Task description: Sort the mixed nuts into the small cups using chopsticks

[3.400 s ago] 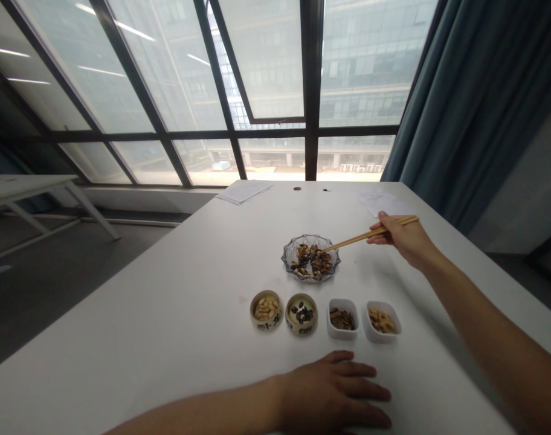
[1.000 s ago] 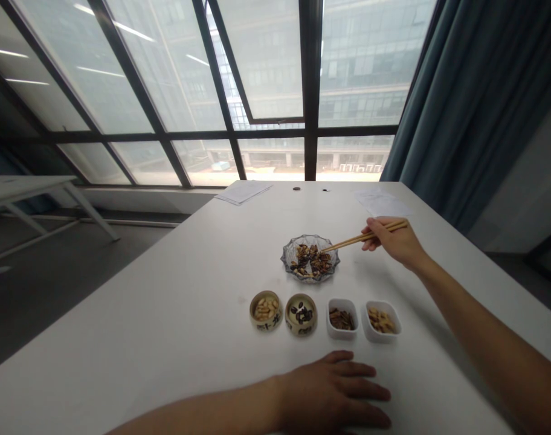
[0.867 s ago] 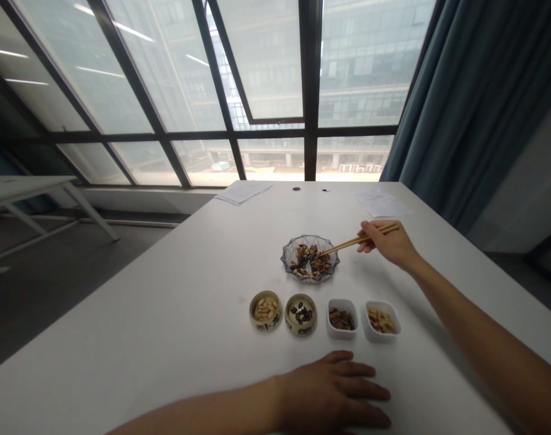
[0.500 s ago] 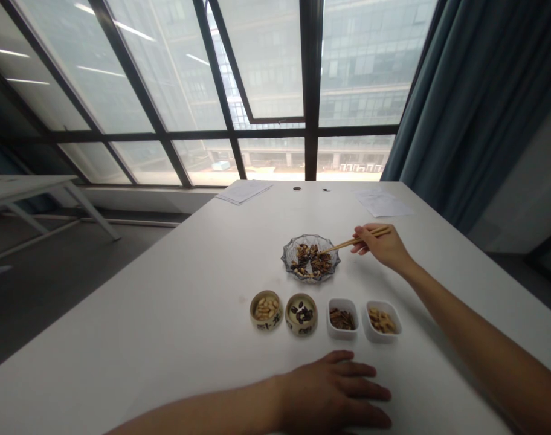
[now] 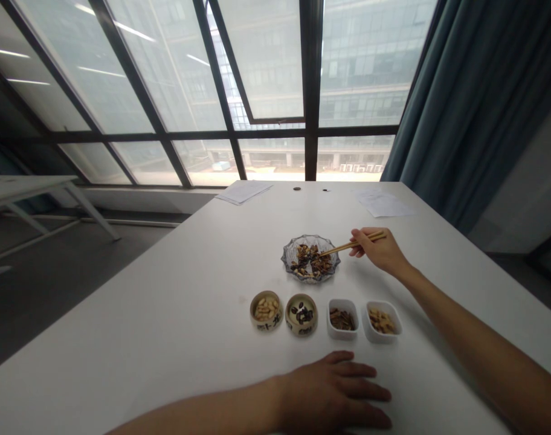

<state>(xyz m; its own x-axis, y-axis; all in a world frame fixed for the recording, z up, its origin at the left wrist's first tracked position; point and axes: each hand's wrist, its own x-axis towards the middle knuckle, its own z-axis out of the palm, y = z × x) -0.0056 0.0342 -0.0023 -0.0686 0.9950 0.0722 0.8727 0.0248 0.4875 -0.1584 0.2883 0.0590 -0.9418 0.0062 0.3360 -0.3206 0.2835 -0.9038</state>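
My right hand [image 5: 377, 249] grips a pair of wooden chopsticks [image 5: 345, 246], their tips among the dried pieces [image 5: 310, 258] in a scalloped glass bowl [image 5: 285, 258]. My left hand [image 5: 341, 393] lies flat on the table with its fingers spread, holding nothing. Just beyond it stands a row of small containers: a round dish of peanuts [image 5: 266, 309], a round dish with dark pieces [image 5: 301, 313], a white square dish of brown strips [image 5: 342, 319] and another of pale yellowish pieces [image 5: 382, 321].
White table [image 5: 185, 290] under everything. Paper sheets [image 5: 244, 191] lie at its far left and more paper [image 5: 384, 202] at the far right. Two small dark round items [image 5: 296, 188] sit near the back edge. Windows and a blue curtain [image 5: 457, 121] stand beyond.
My right hand has shifted slightly, and the chopsticks' tips remain in the glass bowl at its right side. My left hand has stayed still.
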